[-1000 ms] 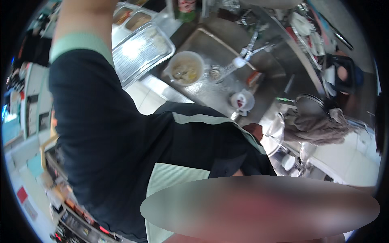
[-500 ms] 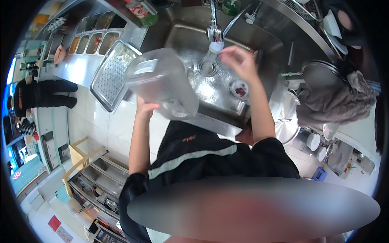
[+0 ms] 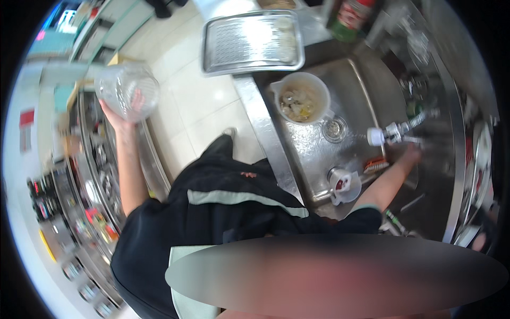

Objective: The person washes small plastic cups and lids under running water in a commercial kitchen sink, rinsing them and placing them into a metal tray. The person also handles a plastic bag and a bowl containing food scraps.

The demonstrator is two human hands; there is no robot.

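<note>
My left hand [image 3: 121,120] holds a large clear plastic container [image 3: 126,87] out to the left, away from the sink. Its fingers show through the clear wall. Reaching past the tap [image 3: 376,136], my right hand [image 3: 412,154] is at the tap's base by the sink's back wall. Motion blurs its fingers, so its grip cannot be made out. In the sink [image 3: 305,154] stands a translucent white jug [image 3: 322,90] with wet food scraps in cloudy liquid. A small clear jug [image 3: 348,194] holding something dark red sits nearer my right forearm.
A perforated metal tray [image 3: 239,45] lies on the counter left of the sink. An orange-backed brush [image 3: 376,165] is at the sink's right side. A green bottle with a red cap [image 3: 349,20] stands behind. Shelving [image 3: 98,154] runs along my left.
The view has turned left. My left hand has carried the clear container from the sink's front edge leftward. My right hand has moved from the nozzle to the tap's base. The running water has thinned.
</note>
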